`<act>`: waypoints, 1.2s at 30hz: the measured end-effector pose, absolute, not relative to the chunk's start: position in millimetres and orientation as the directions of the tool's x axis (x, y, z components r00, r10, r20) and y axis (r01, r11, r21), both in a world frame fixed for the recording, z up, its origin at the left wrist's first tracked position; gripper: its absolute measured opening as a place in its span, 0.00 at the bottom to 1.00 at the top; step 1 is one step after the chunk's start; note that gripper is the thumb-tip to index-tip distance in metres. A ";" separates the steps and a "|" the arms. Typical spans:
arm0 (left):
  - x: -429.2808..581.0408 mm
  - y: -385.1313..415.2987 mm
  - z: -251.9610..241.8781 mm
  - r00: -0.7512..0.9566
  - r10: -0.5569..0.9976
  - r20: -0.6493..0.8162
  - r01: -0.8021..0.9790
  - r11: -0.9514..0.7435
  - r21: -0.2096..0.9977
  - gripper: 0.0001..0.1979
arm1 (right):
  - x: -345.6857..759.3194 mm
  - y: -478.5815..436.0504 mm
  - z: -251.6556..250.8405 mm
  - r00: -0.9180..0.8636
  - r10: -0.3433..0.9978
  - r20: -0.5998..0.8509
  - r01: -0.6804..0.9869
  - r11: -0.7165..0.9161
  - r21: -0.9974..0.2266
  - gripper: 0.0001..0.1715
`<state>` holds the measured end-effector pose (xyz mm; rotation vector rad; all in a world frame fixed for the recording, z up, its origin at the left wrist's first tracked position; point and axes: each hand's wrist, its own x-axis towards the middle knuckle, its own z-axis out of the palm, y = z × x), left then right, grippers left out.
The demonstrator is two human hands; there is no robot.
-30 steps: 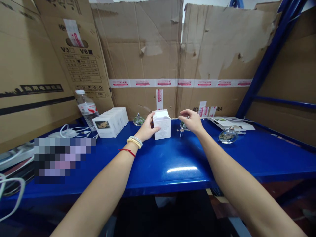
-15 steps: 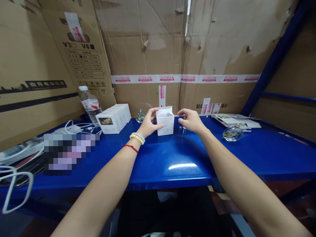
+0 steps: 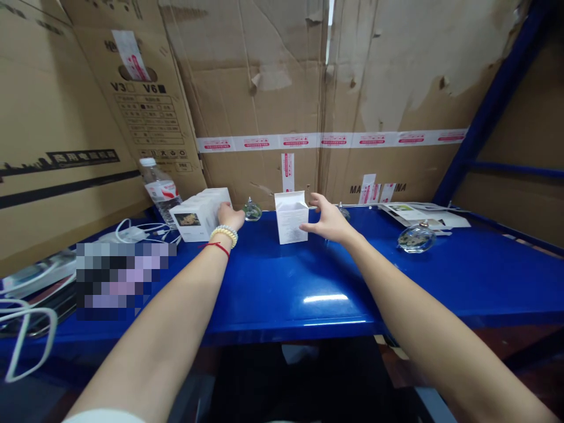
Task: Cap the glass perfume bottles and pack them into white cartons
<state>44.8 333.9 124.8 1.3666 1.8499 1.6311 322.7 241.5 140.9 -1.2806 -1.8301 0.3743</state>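
An upright white box (image 3: pixel 291 226), its top flap raised, stands on the blue table. At its right edge is my right hand (image 3: pixel 330 218), thumb lying over the front face and fingers spread apart near the rear corner. I see no firm grip there. My left hand (image 3: pixel 231 217) is at the right end of a row of white boxes (image 3: pixel 200 214), its thumb pointing out toward a small glass bottle (image 3: pixel 252 210). Its other fingers are partly hidden against the boxes. Another glass bottle (image 3: pixel 343 211) shows partly behind my right hand.
A rounded glass bottle (image 3: pixel 416 237) lies tilted at the right, in front of flat printed cardboard sheets (image 3: pixel 434 215). At the left are a water bottle (image 3: pixel 161 189), white cables (image 3: pixel 127 232) and a blurred-out patch. Cardboard walls (image 3: pixel 264 88) close off the back.
My left hand has let go of the open white box and moved left to the row of boxes. My right hand has come left, its thumb now over the open box's edge.
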 end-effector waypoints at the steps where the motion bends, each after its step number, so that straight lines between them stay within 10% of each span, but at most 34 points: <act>1: 42.4 340.1 125.1 -0.451 0.829 0.332 0.460 -0.103 0.882 0.30 | 320.9 242.5 138.7 -0.118 0.877 0.466 0.631 0.429 -0.647 0.58; 36: 3.3 294.6 145.1 0.128 0.990 0.061 0.408 -0.108 0.906 0.30 | 316.9 242.1 137.5 -0.115 0.725 0.679 0.712 0.537 -0.452 0.40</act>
